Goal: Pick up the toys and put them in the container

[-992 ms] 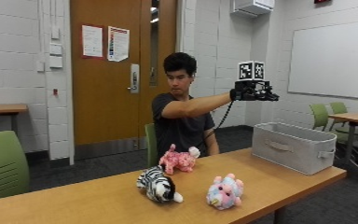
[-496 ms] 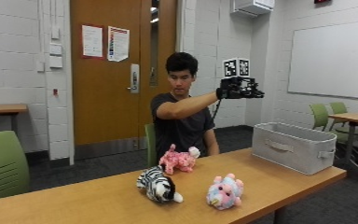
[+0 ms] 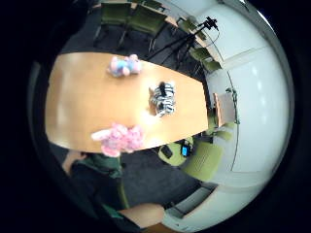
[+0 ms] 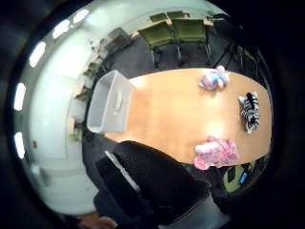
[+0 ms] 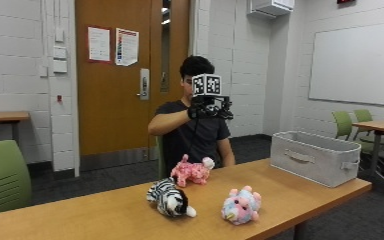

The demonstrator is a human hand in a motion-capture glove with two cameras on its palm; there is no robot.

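Observation:
Three plush toys lie on the wooden table (image 5: 112, 215): a pink one (image 5: 192, 171) nearest the seated person, a zebra-striped one (image 5: 170, 196), and a pastel pink-and-blue one (image 5: 241, 205) by the front edge. A grey fabric container (image 5: 315, 157) stands at the table's right end. My gloved right hand (image 5: 208, 109) is raised high above the table in front of the person's face, fingers relaxed, holding nothing. From the palm views I look down on the pink toy (image 3: 119, 138), the zebra (image 3: 164, 97), the pastel toy (image 4: 213, 80) and the container (image 4: 109, 102).
Bare tabletop (image 4: 167, 109) lies between the toys and the container. Green chairs (image 5: 2, 175) stand to the left and behind the container (image 5: 344, 124). A wooden door (image 5: 119, 80) is behind the person.
My raised hand has swung away from the container's side to in front of the person's face, dropping slightly. The toys and container have not moved.

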